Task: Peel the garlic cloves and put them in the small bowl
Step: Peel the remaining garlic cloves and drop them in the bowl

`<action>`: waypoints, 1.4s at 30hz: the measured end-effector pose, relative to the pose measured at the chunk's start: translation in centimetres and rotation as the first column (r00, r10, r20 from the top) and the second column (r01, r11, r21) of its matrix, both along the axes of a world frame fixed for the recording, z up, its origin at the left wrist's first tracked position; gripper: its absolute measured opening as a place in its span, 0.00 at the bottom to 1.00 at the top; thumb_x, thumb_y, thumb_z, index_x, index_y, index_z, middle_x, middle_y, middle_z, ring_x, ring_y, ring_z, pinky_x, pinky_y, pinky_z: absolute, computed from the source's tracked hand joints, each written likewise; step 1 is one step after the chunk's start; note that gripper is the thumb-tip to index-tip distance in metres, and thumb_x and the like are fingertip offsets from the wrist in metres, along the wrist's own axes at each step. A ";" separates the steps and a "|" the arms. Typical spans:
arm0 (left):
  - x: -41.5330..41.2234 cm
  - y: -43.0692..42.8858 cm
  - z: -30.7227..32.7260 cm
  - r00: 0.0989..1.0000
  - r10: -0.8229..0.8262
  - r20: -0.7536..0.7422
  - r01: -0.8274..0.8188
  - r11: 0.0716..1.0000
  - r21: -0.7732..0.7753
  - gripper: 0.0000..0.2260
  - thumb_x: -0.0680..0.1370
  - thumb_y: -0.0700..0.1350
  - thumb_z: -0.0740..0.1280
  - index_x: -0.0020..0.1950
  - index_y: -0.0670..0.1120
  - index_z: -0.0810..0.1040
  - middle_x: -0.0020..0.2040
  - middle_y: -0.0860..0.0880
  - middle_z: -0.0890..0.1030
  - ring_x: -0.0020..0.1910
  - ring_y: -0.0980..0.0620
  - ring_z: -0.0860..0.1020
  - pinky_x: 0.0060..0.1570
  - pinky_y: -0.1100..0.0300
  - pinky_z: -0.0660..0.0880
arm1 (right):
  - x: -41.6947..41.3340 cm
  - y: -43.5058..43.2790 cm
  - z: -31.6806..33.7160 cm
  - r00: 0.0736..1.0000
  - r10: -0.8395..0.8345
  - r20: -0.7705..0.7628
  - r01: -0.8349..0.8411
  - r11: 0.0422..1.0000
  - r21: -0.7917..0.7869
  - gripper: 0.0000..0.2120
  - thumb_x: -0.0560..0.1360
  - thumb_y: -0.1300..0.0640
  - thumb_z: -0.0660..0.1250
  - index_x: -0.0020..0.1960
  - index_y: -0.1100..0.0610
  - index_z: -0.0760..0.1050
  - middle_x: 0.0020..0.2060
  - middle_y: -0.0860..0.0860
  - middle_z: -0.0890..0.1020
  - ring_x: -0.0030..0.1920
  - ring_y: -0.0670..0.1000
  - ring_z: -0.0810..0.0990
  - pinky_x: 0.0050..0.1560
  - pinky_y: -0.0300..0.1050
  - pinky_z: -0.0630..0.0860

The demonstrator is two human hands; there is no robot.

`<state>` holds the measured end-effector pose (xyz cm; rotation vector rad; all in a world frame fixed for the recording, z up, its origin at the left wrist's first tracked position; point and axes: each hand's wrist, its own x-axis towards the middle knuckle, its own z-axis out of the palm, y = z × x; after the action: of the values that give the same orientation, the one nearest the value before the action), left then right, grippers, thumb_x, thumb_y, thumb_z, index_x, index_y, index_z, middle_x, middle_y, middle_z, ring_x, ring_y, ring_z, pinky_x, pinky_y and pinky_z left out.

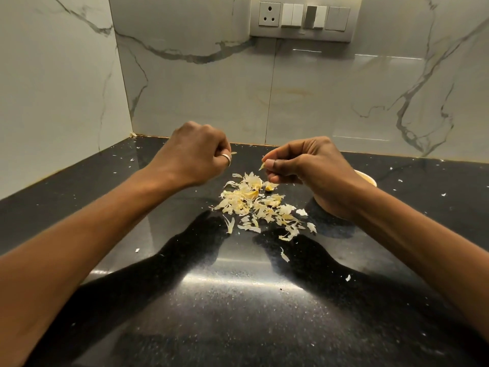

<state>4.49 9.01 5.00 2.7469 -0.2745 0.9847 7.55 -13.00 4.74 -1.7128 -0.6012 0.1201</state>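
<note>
Directly ahead: corner of a kitchen counter. The countertop [238, 300] is black polished stone, finely speckled, glossy enough to mirror both forearms and a streak of light. The wall tiles [211, 102] are pale, smooth and marble-patterned with grey veins. A switch plate [304, 18] high on the back wall has one three-pin socket and several rocker switches.

The pile of garlic skins [254, 205] sits mid-counter between the hands: thin, papery, cream to yellow flakes, with stray white flecks scattered wider.

The hands are apart, raised over the pile. The left hand [195, 154] is curled, a metal ring [226, 157] on one finger, and pinches a sliver of skin [234, 153]. The right hand [309, 168] pinches a garlic clove [262, 166] between thumb and forefinger; only its pointed tip shows.

The small bowl [367, 178], pale-rimmed, stands on the counter behind the right wrist, mostly hidden; contents not visible
</note>
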 end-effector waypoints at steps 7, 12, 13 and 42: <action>-0.2 -1.5 -0.4 0.990 -0.114 -0.077 0.113 0.993 -0.014 0.09 0.74 0.52 0.76 0.45 0.48 0.84 0.37 0.53 0.82 0.35 0.57 0.79 0.41 0.57 0.80 | 0.2 0.1 -0.5 0.998 -0.051 0.031 0.053 0.997 -0.050 0.05 0.79 0.66 0.68 0.53 0.65 0.82 0.44 0.59 0.85 0.42 0.50 0.83 0.46 0.41 0.83; -0.7 -1.8 -0.5 0.989 -0.137 -0.057 0.137 0.991 -0.002 0.04 0.75 0.50 0.74 0.48 0.52 0.85 0.39 0.56 0.82 0.39 0.57 0.80 0.43 0.53 0.81 | 0.3 0.1 -0.6 0.998 -0.056 0.036 0.059 0.995 -0.080 0.06 0.79 0.66 0.67 0.54 0.64 0.81 0.47 0.61 0.85 0.43 0.51 0.83 0.47 0.43 0.84; -0.7 -1.8 -0.4 0.989 -0.140 -0.056 0.141 0.990 -0.001 0.04 0.75 0.50 0.74 0.48 0.52 0.85 0.39 0.56 0.82 0.39 0.57 0.80 0.43 0.52 0.82 | 0.3 0.1 -0.6 0.998 -0.057 0.037 0.060 0.995 -0.084 0.06 0.79 0.66 0.67 0.54 0.65 0.81 0.47 0.61 0.85 0.42 0.50 0.83 0.47 0.43 0.84; -0.6 -3.4 -1.2 0.947 -0.315 -0.061 0.271 0.887 -0.374 0.06 0.77 0.42 0.73 0.52 0.42 0.85 0.38 0.48 0.85 0.33 0.54 0.84 0.33 0.58 0.83 | 0.2 0.0 -0.9 0.980 -0.006 0.198 0.008 1.000 -0.010 0.09 0.77 0.65 0.70 0.57 0.62 0.82 0.48 0.56 0.86 0.43 0.47 0.84 0.45 0.39 0.81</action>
<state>3.92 5.66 3.81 2.3293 -0.4282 0.7046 7.71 -13.00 3.87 -1.7494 -0.7419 -0.0529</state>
